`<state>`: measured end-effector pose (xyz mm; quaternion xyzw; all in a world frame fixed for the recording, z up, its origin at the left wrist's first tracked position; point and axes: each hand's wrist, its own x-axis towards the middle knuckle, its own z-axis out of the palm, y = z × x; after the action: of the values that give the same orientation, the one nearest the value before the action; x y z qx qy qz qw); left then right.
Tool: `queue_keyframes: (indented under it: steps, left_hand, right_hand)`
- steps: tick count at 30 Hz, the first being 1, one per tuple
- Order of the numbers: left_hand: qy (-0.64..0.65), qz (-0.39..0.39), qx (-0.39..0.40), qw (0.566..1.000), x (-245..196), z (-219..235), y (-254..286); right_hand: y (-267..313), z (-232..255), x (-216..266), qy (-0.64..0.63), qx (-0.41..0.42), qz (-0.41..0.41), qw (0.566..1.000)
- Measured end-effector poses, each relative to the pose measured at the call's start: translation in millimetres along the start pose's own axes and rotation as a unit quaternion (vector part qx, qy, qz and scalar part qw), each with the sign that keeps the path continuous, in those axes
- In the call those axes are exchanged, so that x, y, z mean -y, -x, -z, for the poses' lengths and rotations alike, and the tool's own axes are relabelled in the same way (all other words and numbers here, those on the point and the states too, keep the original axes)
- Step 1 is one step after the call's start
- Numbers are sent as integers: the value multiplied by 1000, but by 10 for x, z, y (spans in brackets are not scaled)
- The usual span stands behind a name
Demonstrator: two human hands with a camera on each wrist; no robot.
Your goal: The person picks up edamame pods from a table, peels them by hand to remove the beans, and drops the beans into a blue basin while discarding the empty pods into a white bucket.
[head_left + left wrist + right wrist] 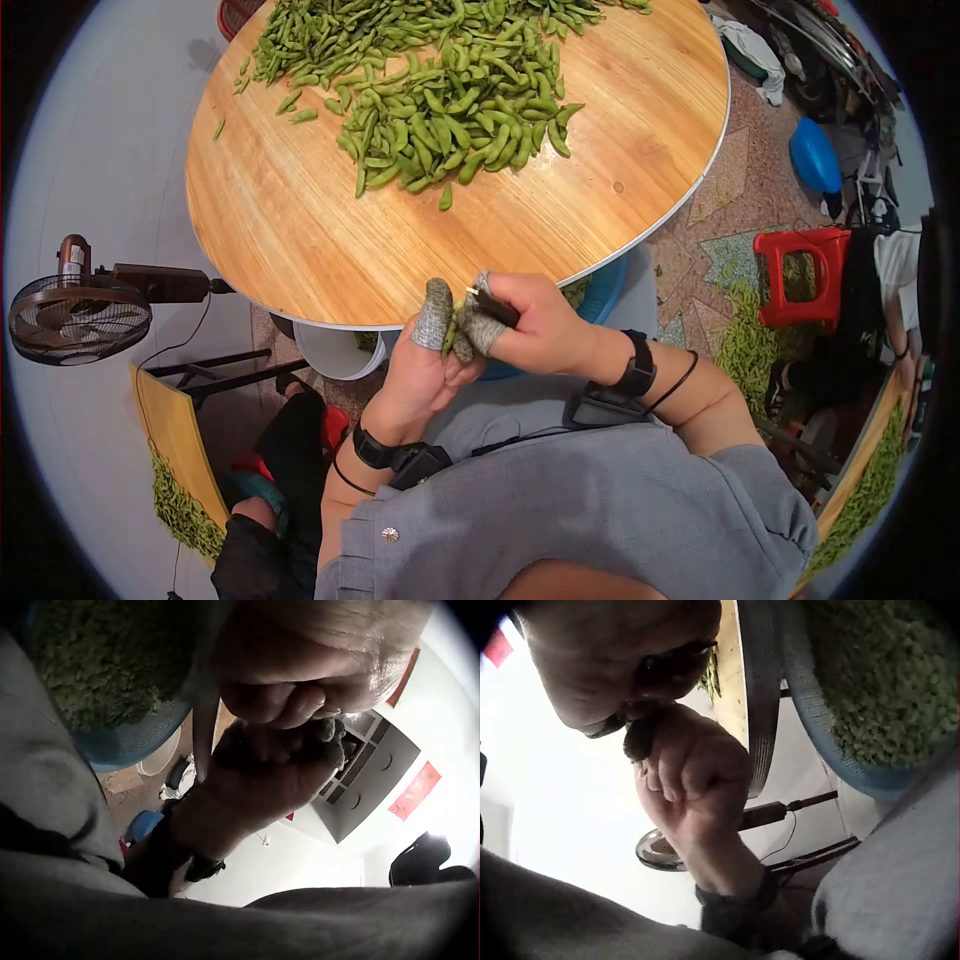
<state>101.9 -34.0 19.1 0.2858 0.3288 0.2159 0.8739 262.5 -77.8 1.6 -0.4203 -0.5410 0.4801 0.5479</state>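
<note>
Both hands meet in front of the table edge in the head view, with grey wrappings on several fingertips. My left hand (425, 362) grips a green soybean pod (450, 336), its wrapped thumb pointing up. Curled in from the other side, my right hand (540, 318) pinches at the same pod with wrapped finger and thumb. A dark patch shows between that thumb and forefinger; I cannot tell whether it is a thing held. In the wrist views the hands overlap and hide the pod. Below them a blue basin (810, 735) holds shelled green beans (889, 697).
A heap of soybean pods (450, 110) covers the far part of the round wooden table (280, 230). A white bucket (340, 352) stands under its edge. At left is a brown fan (80, 305); at right, a red stool (805, 275) and pods on the floor (745, 335).
</note>
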Motion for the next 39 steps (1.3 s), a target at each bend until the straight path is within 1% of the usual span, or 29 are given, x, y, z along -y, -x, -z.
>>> queue_keyframes:
  steps: [1, 2, 3, 4, 5, 6, 7, 8, 9, 10, 11, 13, 14, 17, 18, 20, 22, 24, 25, 26, 27, 28, 30, 32, 34, 35, 36, 38, 39]
  left_hand:
    - [13, 29, -8, 999, -21, -14, -4]
    - [25, 59, -16, 998, -36, -18, -8]
    - [24, 58, -18, 998, -44, -14, -10]
    - [-36, 22, -18, 999, -47, -8, -10]
    - [-95, -13, -18, 995, -48, -1, -15]
    - [-95, -14, -19, 995, -32, 26, -32]
    - [-138, -66, -17, 988, -4, 67, -59]
    - [-181, -119, -15, 976, 10, 91, -74]
    - [-180, -119, -16, 976, 7, 98, -65]
    - [-154, -93, -7, 984, -1, 107, -49]
    - [-127, -67, 2, 990, -11, 115, -35]
    - [-119, -57, 15, 991, -54, 113, -15]
    - [-112, -45, 29, 992, -64, 113, -15]
    - [-114, -43, 32, 992, -51, 124, -33]
    - [-110, -46, 28, 993, -47, 118, -36]
    - [-64, -46, 57, 995, -46, 84, -31]
    - [-71, -48, 55, 995, -70, 64, -6]
    - [-79, -52, 55, 994, -106, 68, -5]
    - [-135, -74, 0, 988, -137, 88, -6]
    - [-189, -94, -56, 976, -162, 105, -5]
    - [-187, -96, -58, 976, -181, 109, 2]
    - [-197, -111, -63, 972, -202, 108, 7]
    - [-206, -122, -68, 969, -212, 125, 11]
    - [-175, -155, -50, 971, -214, 158, -6]
    - [-189, -173, -57, 965, -194, 165, -13]
    - [-203, -187, -63, 959, -175, 157, -11]
    - [-203, -187, -60, 959, -161, 139, -8]
    - [-223, -226, -52, 947, -142, 94, -13]
    - [-222, -227, -48, 947, -140, 86, -20]
  right_hand:
    - [10, 17, 11, 117, -4, 57, 991]
    - [17, 27, 1, 116, -2, 58, 992]
    - [24, 33, -16, 134, -2, 83, 988]
    - [30, 37, -25, 152, -2, 106, 983]
    - [35, 39, -20, 151, 0, 107, 983]
    - [41, 38, -9, 108, 20, 45, 993]
    - [44, 33, -2, 65, 39, -17, 997]
    - [40, 22, -1, 65, 41, -17, 997]
    - [39, 8, -1, 16, 45, -20, 999]
    - [42, -5, -1, -33, 51, -23, 998]
    - [48, -8, 1, -32, 53, -24, 998]
    - [66, 1, 7, -119, 45, -30, 991]
    - [70, 11, 12, -117, 50, -32, 991]
    - [71, 53, 27, -150, 41, -60, 986]
    - [74, 68, 31, -181, 40, -88, 979]
    - [81, 95, 42, -242, 34, -144, 959]
    - [84, 111, 49, -239, 33, -152, 959]
    - [94, 120, 42, -234, 34, -148, 960]
    - [95, 106, 52, -233, 36, -148, 960]
    - [98, 91, 68, -147, 18, -69, 987]
    - [105, 80, 83, -61, -1, 11, 998]
    - [113, 75, 93, -61, 0, 11, 998]
    - [151, 78, 113, -80, -16, -36, 996]
    - [202, 125, 65, -79, -18, -44, 996]
    - [173, 141, 79, -77, -20, -50, 996]
    - [123, 152, 124, -121, -45, -166, 978]
    - [87, 167, 153, -163, -71, -278, 944]
    - [82, 187, 89, -171, -59, -277, 944]
    - [71, 141, 95, -162, -84, -263, 948]
